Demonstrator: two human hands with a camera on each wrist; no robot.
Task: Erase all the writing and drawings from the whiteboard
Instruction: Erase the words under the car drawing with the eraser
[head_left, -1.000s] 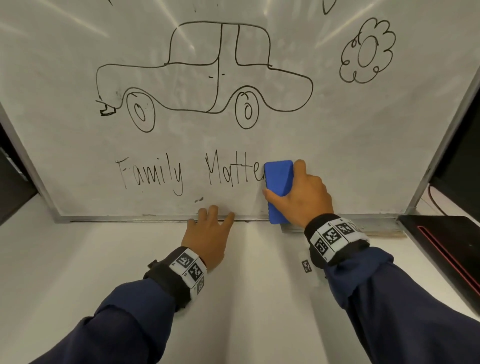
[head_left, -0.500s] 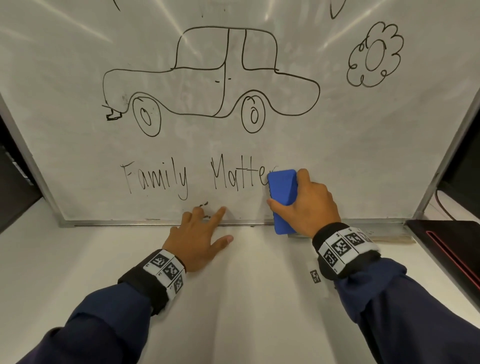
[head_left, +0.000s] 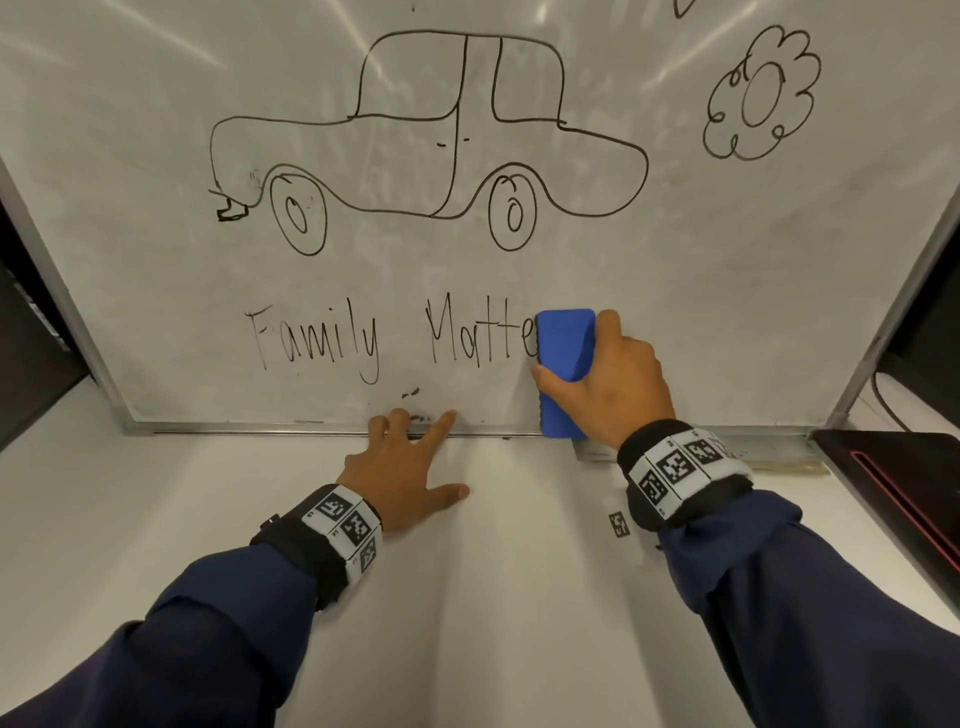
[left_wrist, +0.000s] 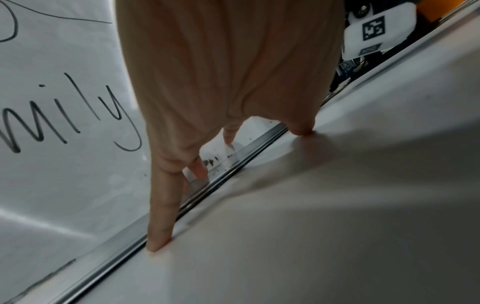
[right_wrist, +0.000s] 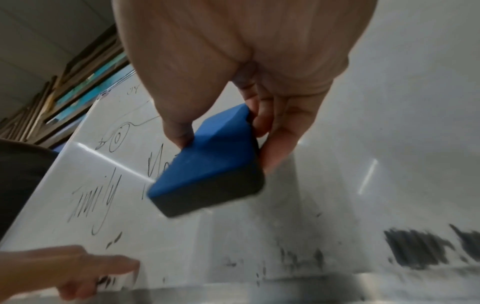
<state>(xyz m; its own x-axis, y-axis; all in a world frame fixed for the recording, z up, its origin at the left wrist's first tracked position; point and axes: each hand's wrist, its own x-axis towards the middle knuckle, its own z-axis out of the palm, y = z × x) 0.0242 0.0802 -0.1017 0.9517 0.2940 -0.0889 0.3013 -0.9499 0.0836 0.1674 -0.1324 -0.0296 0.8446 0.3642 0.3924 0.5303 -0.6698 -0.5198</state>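
Observation:
The whiteboard (head_left: 727, 291) leans upright on a white table and carries a car drawing (head_left: 431, 140), a flower doodle (head_left: 758, 93) and the words "Family Matte" (head_left: 389, 343). My right hand (head_left: 608, 384) grips a blue eraser (head_left: 563, 374) with a dark felt face (right_wrist: 207, 197), pressed against the board just right of the last letter. My left hand (head_left: 410, 467) rests spread on the table, fingertips (left_wrist: 158, 244) touching the board's bottom frame (left_wrist: 182, 207) beside some ink smudges (head_left: 415, 410).
A black device with a red line (head_left: 904, 499) lies on the table at the right, with a dark cable behind it. A small tag marker (head_left: 618, 525) lies on the table near my right wrist. Dark gaps flank the board on both sides.
The eraser stays at the end of the word, its place on the board barely changed. My left hand has spread, its thumb moving out onto the table.

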